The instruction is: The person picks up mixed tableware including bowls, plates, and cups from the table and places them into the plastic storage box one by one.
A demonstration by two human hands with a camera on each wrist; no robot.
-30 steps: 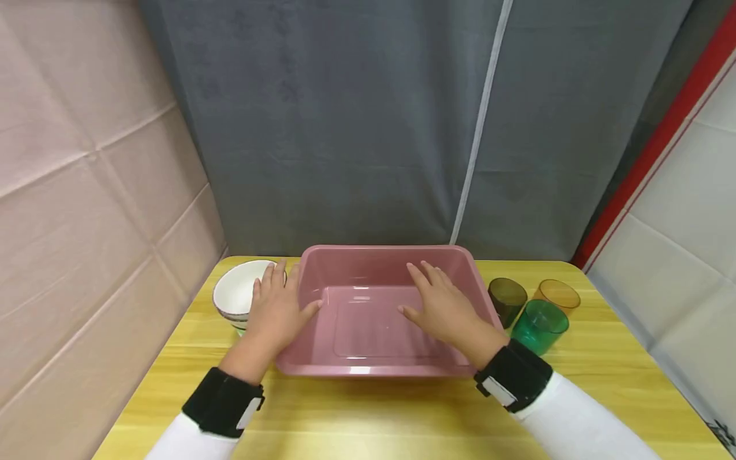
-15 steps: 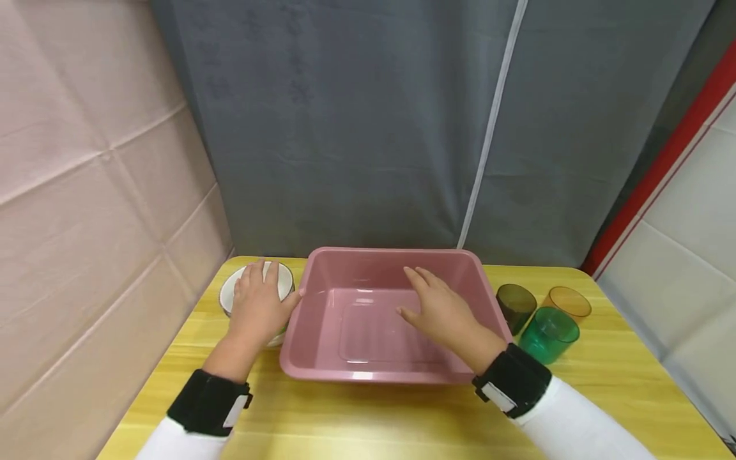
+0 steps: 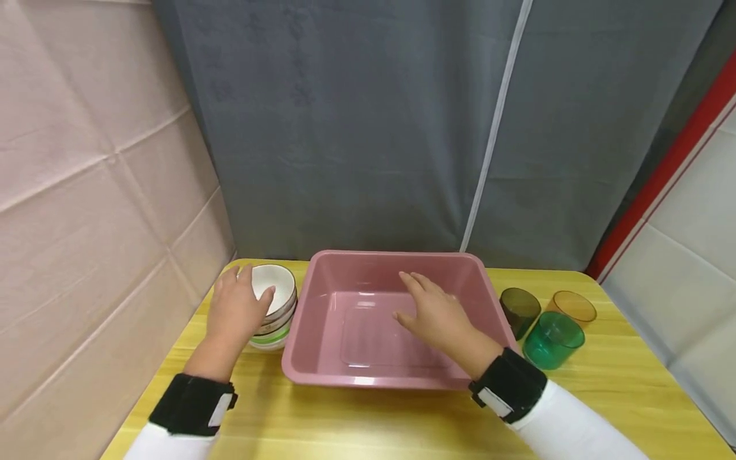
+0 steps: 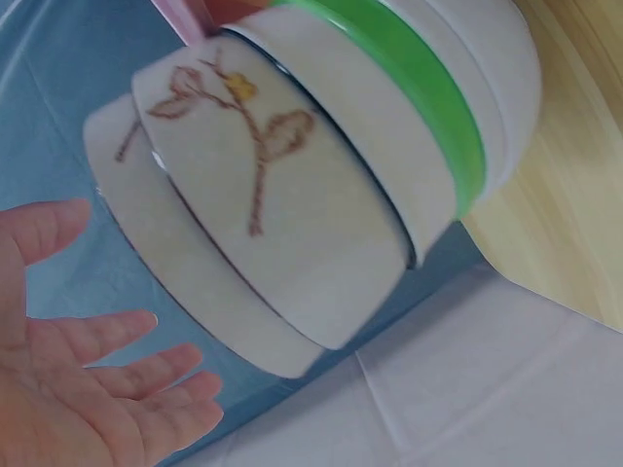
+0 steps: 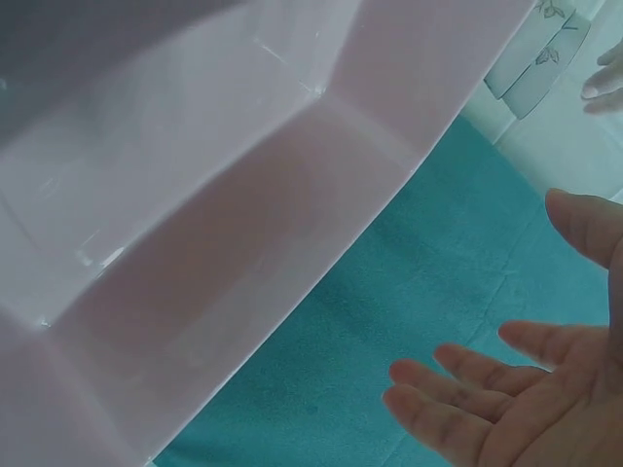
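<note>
A stack of several white bowls [image 3: 275, 282] stands left of the pink basin [image 3: 368, 338]. My left hand [image 3: 233, 312] is spread at the stack's left side, fingers extended and holding nothing. In the left wrist view, a gap shows between those fingers and the bowls, one with a brown twig pattern [image 4: 258, 156] and one with a green band [image 4: 428, 88]. Over the basin's right half hovers my right hand [image 3: 441, 317], also spread and holding nothing. The right wrist view shows its extended fingers [image 5: 438, 423] above the basin's rim.
Right of the basin stand three see-through cups: a dark brown one [image 3: 519, 311], a green one [image 3: 552, 342] and an amber one [image 3: 574, 306]. A grey curtain [image 3: 356, 128] hangs behind the wooden table [image 3: 368, 425], and light cloth walls [image 3: 86, 223] flank it.
My left hand has moved left, from over the basin's left edge, across the bowls, to their left side. My right hand has stayed nearly still over the basin.
</note>
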